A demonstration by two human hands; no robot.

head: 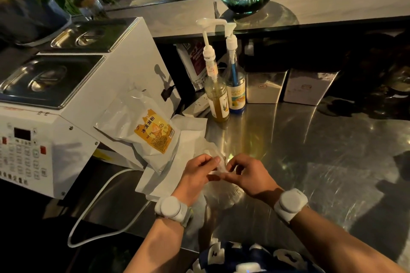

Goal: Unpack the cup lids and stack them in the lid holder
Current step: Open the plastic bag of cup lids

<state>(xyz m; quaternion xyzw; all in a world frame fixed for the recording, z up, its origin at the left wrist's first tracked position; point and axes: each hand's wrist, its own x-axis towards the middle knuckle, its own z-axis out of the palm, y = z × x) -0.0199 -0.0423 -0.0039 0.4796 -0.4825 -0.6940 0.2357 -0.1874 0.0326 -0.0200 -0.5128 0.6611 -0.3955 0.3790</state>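
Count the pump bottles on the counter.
2. The amber pump bottle stands at the back of the steel counter; the clear pump bottle with the blue tube is beside it on the right, touching or nearly so. Dark shelves behind could hide more.

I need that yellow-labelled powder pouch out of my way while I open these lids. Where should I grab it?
Take the powder pouch by its upper sealed edge, reaching from above and the left. It leans tilted against the white machine, so that flat top edge stands free, while its lower end rests on white paper.
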